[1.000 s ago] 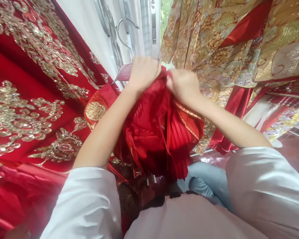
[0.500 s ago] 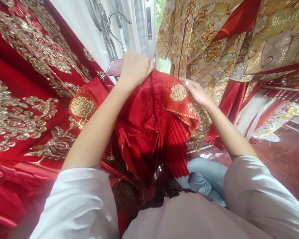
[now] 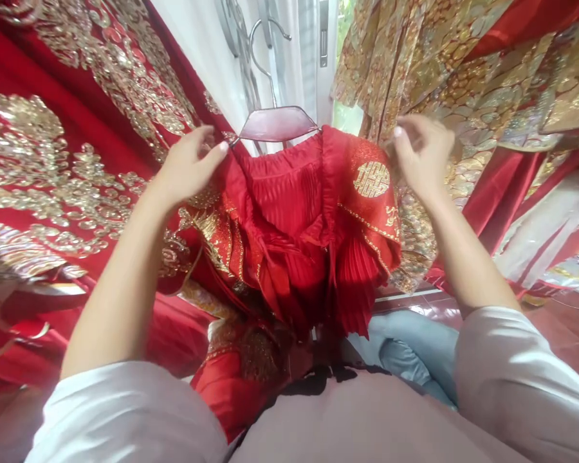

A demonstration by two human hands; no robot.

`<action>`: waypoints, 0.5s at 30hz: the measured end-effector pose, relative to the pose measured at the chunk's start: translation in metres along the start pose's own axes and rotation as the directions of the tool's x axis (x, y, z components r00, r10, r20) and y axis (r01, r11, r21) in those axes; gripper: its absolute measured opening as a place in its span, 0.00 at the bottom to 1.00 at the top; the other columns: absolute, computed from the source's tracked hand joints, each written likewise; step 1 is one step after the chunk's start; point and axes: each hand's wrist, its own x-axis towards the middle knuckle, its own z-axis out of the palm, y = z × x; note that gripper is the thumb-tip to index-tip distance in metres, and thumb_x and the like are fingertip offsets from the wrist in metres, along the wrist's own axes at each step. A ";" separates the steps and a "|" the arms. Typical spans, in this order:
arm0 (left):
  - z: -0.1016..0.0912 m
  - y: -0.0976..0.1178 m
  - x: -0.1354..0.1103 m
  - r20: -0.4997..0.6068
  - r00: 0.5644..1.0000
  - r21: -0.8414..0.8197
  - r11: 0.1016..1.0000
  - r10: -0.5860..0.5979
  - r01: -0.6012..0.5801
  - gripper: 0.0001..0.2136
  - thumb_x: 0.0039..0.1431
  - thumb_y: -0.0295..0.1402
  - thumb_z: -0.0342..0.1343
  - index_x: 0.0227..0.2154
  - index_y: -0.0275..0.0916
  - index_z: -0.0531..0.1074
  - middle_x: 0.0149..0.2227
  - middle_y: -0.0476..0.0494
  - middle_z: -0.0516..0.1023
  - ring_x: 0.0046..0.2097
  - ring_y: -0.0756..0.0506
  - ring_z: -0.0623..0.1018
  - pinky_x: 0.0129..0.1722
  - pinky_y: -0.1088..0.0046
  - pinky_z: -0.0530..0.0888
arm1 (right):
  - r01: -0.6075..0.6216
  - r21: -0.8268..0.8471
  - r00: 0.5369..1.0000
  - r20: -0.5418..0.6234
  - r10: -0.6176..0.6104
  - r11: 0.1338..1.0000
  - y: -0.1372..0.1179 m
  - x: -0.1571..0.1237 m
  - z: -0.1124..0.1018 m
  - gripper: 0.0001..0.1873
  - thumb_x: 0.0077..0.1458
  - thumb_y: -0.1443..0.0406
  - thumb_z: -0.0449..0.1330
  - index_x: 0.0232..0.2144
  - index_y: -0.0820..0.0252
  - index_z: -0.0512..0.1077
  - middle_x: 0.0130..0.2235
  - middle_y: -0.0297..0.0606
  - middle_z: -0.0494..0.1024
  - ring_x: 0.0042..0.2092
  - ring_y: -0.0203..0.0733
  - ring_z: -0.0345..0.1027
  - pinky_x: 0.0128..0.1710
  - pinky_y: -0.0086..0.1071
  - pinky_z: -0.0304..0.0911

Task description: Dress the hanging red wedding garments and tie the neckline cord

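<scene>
A red pleated garment (image 3: 289,206) with gold embroidery hangs in front of me on a pinkish hanger (image 3: 277,123) with a metal hook. Its gathered neckline lies just below the hanger. My left hand (image 3: 188,164) is at the garment's left shoulder, thumb stretched to the edge beside the hanger's end. A gap shows between that thumb and the curled fingers. To the right, my right hand (image 3: 423,154) hovers beside the gold-patterned right sleeve (image 3: 372,180), thumb and fingers apart. Nothing shows in it, though its fingers are slightly blurred.
Large red clothing with gold beading (image 3: 77,186) hangs close on the left. Gold patterned garments (image 3: 444,77) crowd the right side. Behind the hanger are metal rings and a white door frame (image 3: 324,64). Dark red floor tiles (image 3: 554,321) show at lower right.
My left hand has let go of the garment's neckline and moved left to its shoulder. My right hand has come away from the right sleeve. The hanger's pinkish body is now uncovered.
</scene>
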 end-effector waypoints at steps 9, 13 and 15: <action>0.017 -0.028 -0.022 -0.036 0.995 0.035 0.995 -0.096 0.097 0.38 0.53 0.63 0.21 0.23 0.31 0.61 0.23 0.54 0.51 0.28 0.57 0.55 0.39 0.72 0.68 | 0.126 0.355 0.790 0.529 -0.310 0.927 -0.051 0.055 0.027 0.20 0.63 0.65 0.51 0.18 0.63 0.60 0.21 0.26 0.58 0.26 0.25 0.50 0.30 0.25 0.50; 0.007 -0.039 -0.007 0.158 0.973 -0.262 0.943 -0.167 0.204 0.32 0.61 0.59 0.29 0.23 0.32 0.59 0.22 0.54 0.55 0.29 0.57 0.63 0.39 0.66 0.70 | 0.046 0.327 0.931 0.329 -0.160 0.944 -0.041 0.037 0.043 0.23 0.63 0.66 0.51 0.16 0.59 0.52 0.21 0.27 0.54 0.25 0.27 0.48 0.32 0.27 0.50; 0.012 -0.048 0.003 0.233 0.961 -0.389 0.892 -0.145 0.229 0.33 0.63 0.58 0.32 0.31 0.28 0.64 0.25 0.49 0.65 0.33 0.53 0.69 0.41 0.65 0.70 | 0.026 0.344 0.970 0.220 -0.107 0.939 -0.035 0.030 0.050 0.23 0.64 0.65 0.51 0.17 0.59 0.53 0.20 0.27 0.54 0.25 0.28 0.47 0.32 0.28 0.51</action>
